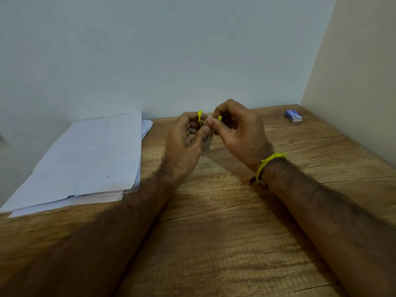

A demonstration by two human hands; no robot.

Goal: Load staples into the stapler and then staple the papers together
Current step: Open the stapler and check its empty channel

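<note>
A small stapler point(207, 139) with yellow plastic parts and a silver metal body is held above the wooden table point(225, 221), between both hands. My left hand point(184, 142) grips its left side, thumb against the metal. My right hand point(237, 129) pinches the top of it with thumb and forefinger; whether staples are between those fingers is hidden. A stack of white papers point(90, 161) lies flat on the table to the left. A small blue staple box point(293, 115) sits at the back right.
The table stands in a corner, with a pale wall behind and a beige wall on the right. A yellow band point(266, 166) is on my right wrist.
</note>
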